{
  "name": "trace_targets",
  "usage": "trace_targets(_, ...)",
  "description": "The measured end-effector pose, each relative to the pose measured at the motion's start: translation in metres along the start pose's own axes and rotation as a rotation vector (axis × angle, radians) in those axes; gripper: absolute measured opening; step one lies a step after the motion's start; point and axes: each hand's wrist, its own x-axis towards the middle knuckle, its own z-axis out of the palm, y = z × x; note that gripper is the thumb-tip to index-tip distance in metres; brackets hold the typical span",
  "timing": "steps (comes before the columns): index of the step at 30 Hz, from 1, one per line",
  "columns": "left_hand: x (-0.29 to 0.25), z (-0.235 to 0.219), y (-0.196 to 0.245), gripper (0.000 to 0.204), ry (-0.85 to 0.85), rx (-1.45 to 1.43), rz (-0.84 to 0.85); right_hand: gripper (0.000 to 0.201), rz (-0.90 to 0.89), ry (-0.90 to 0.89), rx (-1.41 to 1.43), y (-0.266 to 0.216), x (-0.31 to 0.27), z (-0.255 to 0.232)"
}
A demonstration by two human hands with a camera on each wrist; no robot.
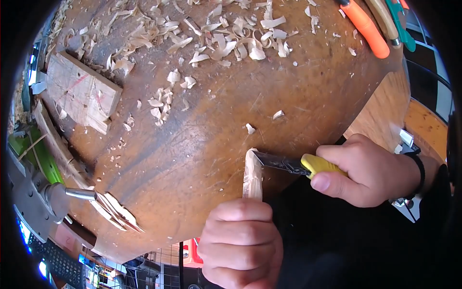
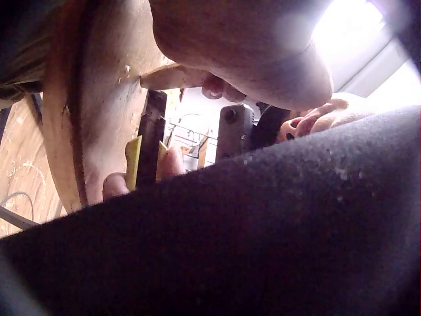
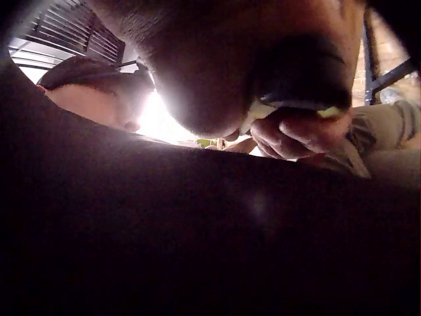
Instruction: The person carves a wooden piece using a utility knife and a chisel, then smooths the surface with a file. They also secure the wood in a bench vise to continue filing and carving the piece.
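My left hand (image 1: 240,243) grips the lower part of a pale whittled stick (image 1: 252,178), whose rounded top end points away from me. From the right, my right hand (image 1: 368,171) holds a yellow-handled knife (image 1: 315,165), its fingers curled round the handle. The dark blade (image 1: 281,163) meets the stick near its top end. In the left wrist view the blade (image 2: 152,131) lies close to the stick (image 2: 172,78), below my left hand (image 2: 240,43). My right hand (image 3: 299,125) appears dim in the right wrist view, with yellow handle parts showing.
Wood shavings (image 1: 236,38) lie scattered over the back of the brown work surface (image 1: 216,125). A square wood block (image 1: 82,91) and bark strips (image 1: 118,212) are at the left, near a metal clamp (image 1: 43,197). An orange-handled tool (image 1: 365,29) lies at the back right.
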Motion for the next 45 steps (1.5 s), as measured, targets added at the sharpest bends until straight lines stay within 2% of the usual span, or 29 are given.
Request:
trace_targets(5,-0.005,0.010,-0.003,0.044,0.004,0.063,0.000,0.058,0.034,-0.024,-0.027,-0.005,-0.004,-0.002)
trace_targets(7,-0.003,0.013,-0.011,0.043,0.117,0.010,0.124,0.057,0.064,-0.054,-0.031,-0.007,-0.002,-0.003)
trace_targets(8,-0.004,0.009,-0.008,0.043,0.119,0.007,0.118,0.057,0.059,-0.053,-0.007,-0.007,-0.001,-0.002)
trace_targets(10,-0.005,0.000,0.004,0.042,0.073,0.068,-0.034,0.057,0.065,-0.054,0.018,-0.010,0.000,-0.004)
trace_targets(11,-0.005,-0.004,0.001,0.042,0.078,0.067,-0.042,0.049,0.085,-0.121,-0.029,-0.013,0.001,-0.008)
trace_targets(13,-0.001,-0.009,-0.009,0.041,0.159,-0.180,0.076,0.041,0.110,-0.186,-0.079,-0.017,0.005,-0.011)
trace_targets(16,0.003,0.007,-0.010,0.040,0.264,-0.110,0.108,0.038,0.108,-0.165,-0.081,-0.020,0.011,-0.007)
trace_targets(17,-0.003,0.006,-0.018,0.039,0.265,-0.179,0.202,0.038,0.101,-0.141,-0.083,-0.021,0.014,-0.006)
trace_targets(18,-0.005,0.006,-0.018,0.039,0.266,-0.177,0.197,0.037,0.093,-0.116,-0.085,-0.021,0.015,-0.004)
trace_targets(21,-0.007,0.007,-0.012,0.039,0.222,-0.119,0.204,0.037,0.080,-0.088,-0.089,-0.020,0.014,-0.002)
trace_targets(23,-0.002,0.006,-0.003,0.040,0.161,0.034,0.034,0.037,0.068,-0.064,-0.084,-0.018,0.013,0.002)
trace_targets(27,-0.002,0.002,0.000,0.042,0.133,0.041,0.086,0.038,0.049,-0.036,-0.039,-0.011,0.010,0.004)
trace_targets(29,-0.004,0.003,0.012,0.024,0.224,-0.058,-0.124,0.038,0.056,-0.070,-0.020,-0.011,0.006,0.001)
trace_targets(30,-0.005,0.000,0.010,0.024,0.226,-0.054,-0.120,0.039,0.068,-0.105,-0.003,-0.011,0.004,-0.002)
trace_targets(32,0.000,-0.004,-0.002,0.044,-0.027,0.006,0.008,0.039,0.057,-0.122,-0.033,-0.012,0.000,-0.006)
trace_targets(35,0.000,0.006,0.002,0.045,0.005,0.108,-0.014,0.038,0.065,-0.159,-0.082,-0.014,0.000,-0.012)
trace_targets(39,0.007,0.010,-0.001,0.045,0.003,0.055,0.008,0.037,0.136,-0.227,-0.069,-0.021,0.003,-0.019)
trace_targets(42,0.009,0.014,0.002,0.044,0.024,0.151,-0.073,0.037,0.124,-0.198,-0.068,-0.023,0.007,-0.017)
trace_targets(44,0.011,0.010,-0.001,0.042,-0.106,0.119,-0.011,0.037,0.131,-0.178,-0.116,-0.023,0.012,-0.014)
trace_targets(45,0.011,0.012,0.000,0.042,-0.106,0.119,-0.014,0.037,0.134,-0.162,-0.157,-0.023,0.013,-0.012)
